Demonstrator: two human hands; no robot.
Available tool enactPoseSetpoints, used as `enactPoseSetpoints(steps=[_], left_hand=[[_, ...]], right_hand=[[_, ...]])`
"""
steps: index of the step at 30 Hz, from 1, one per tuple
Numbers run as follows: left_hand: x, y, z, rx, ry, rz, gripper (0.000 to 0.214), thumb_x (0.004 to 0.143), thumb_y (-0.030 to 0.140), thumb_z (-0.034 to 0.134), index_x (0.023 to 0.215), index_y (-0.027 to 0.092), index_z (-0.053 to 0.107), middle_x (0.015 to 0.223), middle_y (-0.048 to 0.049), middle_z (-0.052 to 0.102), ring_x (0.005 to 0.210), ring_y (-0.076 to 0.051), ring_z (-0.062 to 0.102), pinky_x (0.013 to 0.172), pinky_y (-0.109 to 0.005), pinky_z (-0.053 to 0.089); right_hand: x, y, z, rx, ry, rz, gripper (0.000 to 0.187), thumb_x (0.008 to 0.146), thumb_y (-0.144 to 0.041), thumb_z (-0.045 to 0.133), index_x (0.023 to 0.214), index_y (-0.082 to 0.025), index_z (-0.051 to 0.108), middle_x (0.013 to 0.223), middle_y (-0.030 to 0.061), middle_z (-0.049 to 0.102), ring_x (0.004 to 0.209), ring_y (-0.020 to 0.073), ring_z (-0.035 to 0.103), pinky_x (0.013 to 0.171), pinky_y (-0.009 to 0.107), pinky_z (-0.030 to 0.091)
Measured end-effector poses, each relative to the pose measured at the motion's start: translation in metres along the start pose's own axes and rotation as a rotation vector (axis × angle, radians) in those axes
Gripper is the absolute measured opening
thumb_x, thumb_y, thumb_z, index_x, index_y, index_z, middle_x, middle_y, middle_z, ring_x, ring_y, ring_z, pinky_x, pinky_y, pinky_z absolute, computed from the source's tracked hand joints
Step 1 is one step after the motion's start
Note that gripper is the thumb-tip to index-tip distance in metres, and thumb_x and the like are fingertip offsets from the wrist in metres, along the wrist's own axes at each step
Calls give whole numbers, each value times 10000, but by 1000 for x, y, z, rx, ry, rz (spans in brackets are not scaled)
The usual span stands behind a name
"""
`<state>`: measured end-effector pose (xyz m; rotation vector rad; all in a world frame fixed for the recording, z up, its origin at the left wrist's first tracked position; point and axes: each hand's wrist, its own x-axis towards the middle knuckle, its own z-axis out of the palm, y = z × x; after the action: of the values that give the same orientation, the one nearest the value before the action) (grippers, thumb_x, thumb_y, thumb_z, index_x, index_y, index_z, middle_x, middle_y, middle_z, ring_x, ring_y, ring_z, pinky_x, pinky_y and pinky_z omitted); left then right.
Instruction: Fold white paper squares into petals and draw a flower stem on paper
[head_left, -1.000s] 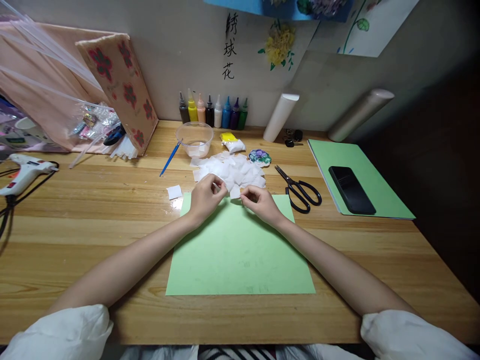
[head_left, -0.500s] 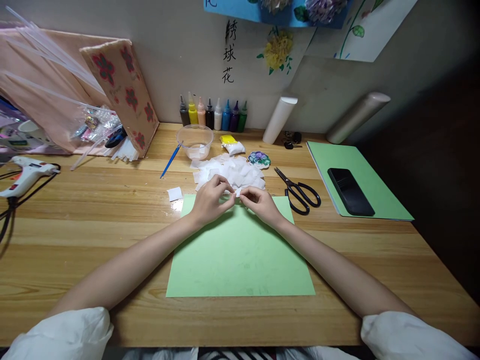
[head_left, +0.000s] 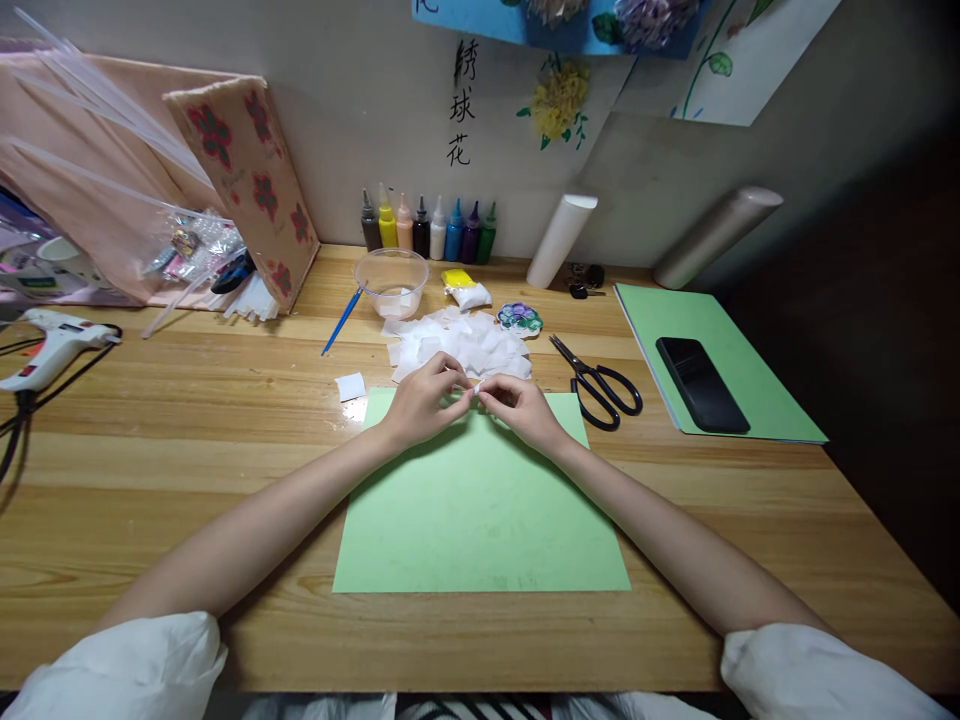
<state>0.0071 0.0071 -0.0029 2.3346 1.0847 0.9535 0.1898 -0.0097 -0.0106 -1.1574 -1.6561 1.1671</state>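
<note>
Head view: both hands (head_left: 474, 400) pinch one small white paper piece (head_left: 474, 385).

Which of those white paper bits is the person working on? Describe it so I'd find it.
A light green sheet lies in the middle of the wooden desk. At its far edge the left hand and right hand meet, pinching a small white paper piece. Unlike the pile of white squares behind it, this one is held between fingertips.

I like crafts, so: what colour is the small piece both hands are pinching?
White; the paper piece shows in the head view.
</note>
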Motion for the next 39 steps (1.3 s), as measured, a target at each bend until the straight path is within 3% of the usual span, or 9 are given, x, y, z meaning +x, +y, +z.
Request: enactPoseSetpoints(steps=[19, 25, 29, 33, 39], left_hand=[[0, 0, 0, 12, 5, -3, 135, 846, 255, 520, 822, 174, 625, 924, -40, 576, 701, -95, 578, 628, -220, 454], [-1, 2, -2, 18, 2, 0, 181, 816, 347, 580, 845, 176, 633, 943, -48, 577, 653, -93, 562, 615, -228, 453], [-1, 2, -1, 6, 6, -21, 160, 867, 289, 505, 810, 178, 606, 918, -34, 579, 660, -90, 560, 626, -225, 439], [1, 1, -1, -7, 57, -113, 147, 891, 272, 458, 825, 181, 553, 922, -29, 564, 666, -93, 539, 620, -222, 421], [7, -20, 0, -62, 327, -421, 171, 897, 263, 441, 748, 190, 486, 788, -9, 515, 673, -120, 516, 618, -238, 408]], right_hand=[[0, 2, 0, 5, -8, -13, 148, 810, -305, 574, 796, -167, 627, 753, 20, 621, 664, 127, 536, 612, 247, 417], [0, 2, 0, -17, -2, -6, 129, 802, -285, 578, 783, -167, 629, 753, 21, 628, 674, 132, 542, 621, 252, 418], [0, 1, 0, 2, -5, 2, 131, 799, -290, 577, 787, -167, 624, 754, 21, 618, 671, 131, 538, 620, 255, 421], [0, 0, 0, 12, -6, -7, 130, 795, -287, 579, 772, -165, 618, 712, 9, 594, 647, 126, 524, 609, 252, 413], [0, 1, 0, 7, 8, 9, 114, 788, -270, 578, 767, -165, 617, 717, 10, 600, 635, 123, 520, 598, 251, 407]])
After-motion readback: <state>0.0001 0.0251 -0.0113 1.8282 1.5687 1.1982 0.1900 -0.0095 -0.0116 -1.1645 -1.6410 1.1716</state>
